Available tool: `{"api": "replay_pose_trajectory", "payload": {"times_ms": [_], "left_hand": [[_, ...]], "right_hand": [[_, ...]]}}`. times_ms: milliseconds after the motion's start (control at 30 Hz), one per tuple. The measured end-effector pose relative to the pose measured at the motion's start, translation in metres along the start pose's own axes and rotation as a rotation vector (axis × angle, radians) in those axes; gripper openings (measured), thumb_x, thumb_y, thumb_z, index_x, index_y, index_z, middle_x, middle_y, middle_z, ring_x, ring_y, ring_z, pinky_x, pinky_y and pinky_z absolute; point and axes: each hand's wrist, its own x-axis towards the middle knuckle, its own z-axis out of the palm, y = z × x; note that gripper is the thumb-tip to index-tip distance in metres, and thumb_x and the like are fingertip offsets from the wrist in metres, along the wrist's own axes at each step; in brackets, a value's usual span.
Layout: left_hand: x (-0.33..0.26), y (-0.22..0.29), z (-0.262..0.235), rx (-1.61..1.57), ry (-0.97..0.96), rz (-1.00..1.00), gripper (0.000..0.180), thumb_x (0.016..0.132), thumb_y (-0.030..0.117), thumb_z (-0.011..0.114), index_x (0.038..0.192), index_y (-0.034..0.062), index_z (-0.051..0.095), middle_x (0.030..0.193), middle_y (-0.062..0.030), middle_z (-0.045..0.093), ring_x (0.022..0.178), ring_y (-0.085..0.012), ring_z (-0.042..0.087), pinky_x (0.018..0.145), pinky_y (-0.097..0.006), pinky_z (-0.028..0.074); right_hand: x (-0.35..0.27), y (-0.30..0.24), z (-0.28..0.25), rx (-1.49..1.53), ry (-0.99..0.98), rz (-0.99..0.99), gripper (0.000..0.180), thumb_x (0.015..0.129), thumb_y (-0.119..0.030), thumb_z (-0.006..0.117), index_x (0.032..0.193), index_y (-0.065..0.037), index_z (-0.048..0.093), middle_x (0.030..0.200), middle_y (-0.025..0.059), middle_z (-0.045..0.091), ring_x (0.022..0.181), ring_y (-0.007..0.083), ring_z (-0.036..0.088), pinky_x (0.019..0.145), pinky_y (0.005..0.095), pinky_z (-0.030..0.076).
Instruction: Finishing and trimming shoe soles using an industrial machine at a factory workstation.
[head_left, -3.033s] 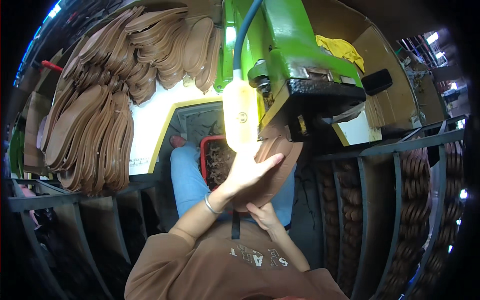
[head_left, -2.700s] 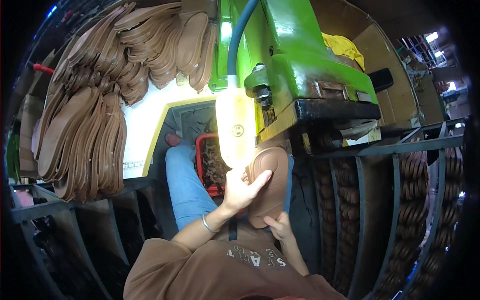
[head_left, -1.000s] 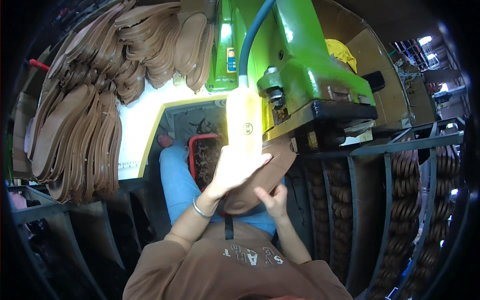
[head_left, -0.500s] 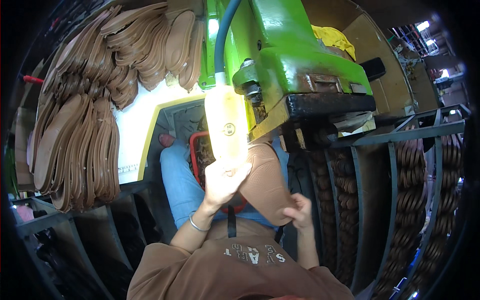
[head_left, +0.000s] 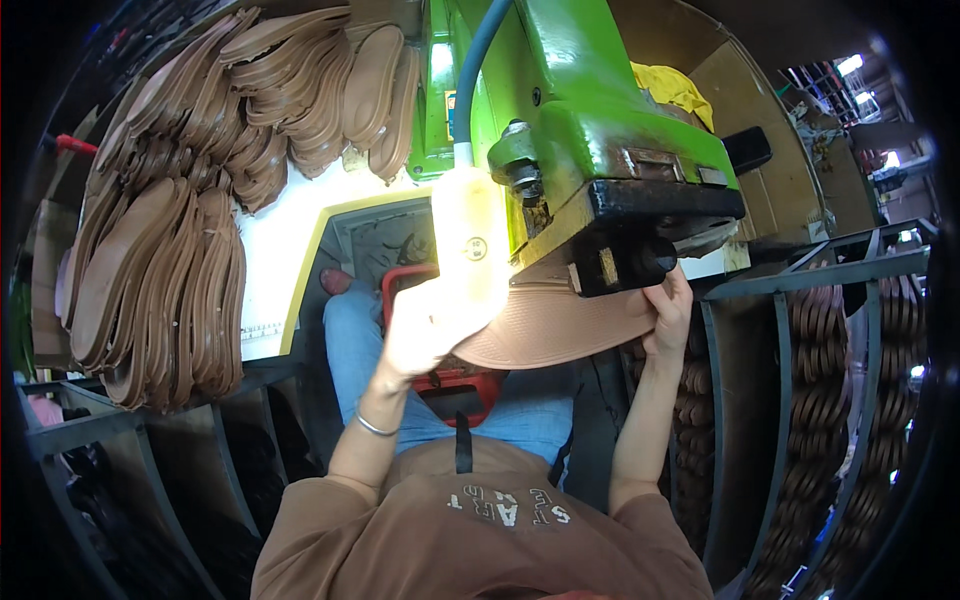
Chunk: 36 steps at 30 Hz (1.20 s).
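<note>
One brown sole (head_left: pixel 565 328) between right hand (head_left: pixel 668 312), pinching its end, and left hand (head_left: pixel 418 335), grip unclear.

The white counter (head_left: pixel 275 235), edged along its cut-out by a yellow border, is flooded with glare from a lit lamp (head_left: pixel 468 235) (so bright that its outline is partly washed out), which is joined at the top to a blue cord (head_left: pixel 478 80). Both sides are lined with metal racks, a left rack (head_left: pixel 90 436) and a right rack (head_left: pixel 800 282), and dark grey floor (head_left: pixel 598 450) is glimpsed between. Beyond the right one, brown cardboard (head_left: pixel 785 195) is seen, and the dim distance is dotted with small bright lights (head_left: pixel 850 65).
</note>
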Motion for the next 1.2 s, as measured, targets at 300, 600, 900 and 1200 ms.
{"api": "replay_pose_trajectory", "payload": {"times_ms": [300,600,900,1200], "left_hand": [[-0.021,0.015,-0.094,0.145,0.157,-0.095,0.030,0.070,-0.001,0.069,0.098,-0.0073,0.061,0.090,-0.0111,0.065,0.081,-0.0145,0.062,0.076,-0.026,0.048],[-0.087,-0.029,-0.119,0.090,-0.061,-0.453,0.020,0.073,0.002,0.075,0.076,0.0022,0.055,0.075,-0.0015,0.063,0.066,-0.0053,0.055,0.058,-0.020,0.043],[-0.024,-0.039,0.019,0.261,0.010,0.078,0.032,0.078,0.015,0.071,0.103,-0.0020,0.062,0.073,-0.0143,0.065,0.063,-0.0101,0.060,0.061,-0.027,0.049],[-0.019,-0.056,0.038,0.200,-0.008,-0.066,0.031,0.081,-0.001,0.066,0.109,-0.0040,0.054,0.094,-0.0075,0.062,0.084,-0.0081,0.059,0.073,-0.021,0.049]], "right_hand": [[-0.015,0.028,0.075,-0.020,-0.153,-0.006,0.036,0.079,0.000,0.065,0.113,0.002,0.052,0.105,0.0063,0.059,0.095,0.0131,0.057,0.086,0.0279,0.045],[-0.016,0.030,0.122,-0.175,-0.324,-0.086,0.049,0.066,0.006,0.075,0.110,0.008,0.054,0.105,0.0117,0.063,0.094,0.0190,0.061,0.085,0.0284,0.048],[-0.038,0.039,0.129,-0.132,-0.082,-0.248,0.044,0.071,0.005,0.069,0.109,0.006,0.048,0.102,0.0124,0.060,0.091,0.0165,0.060,0.082,0.0279,0.048],[-0.173,0.114,0.024,-0.069,-0.289,0.519,0.045,0.076,-0.004,0.073,0.114,0.007,0.053,0.107,0.0110,0.062,0.096,0.0168,0.060,0.084,0.0300,0.048]]}}
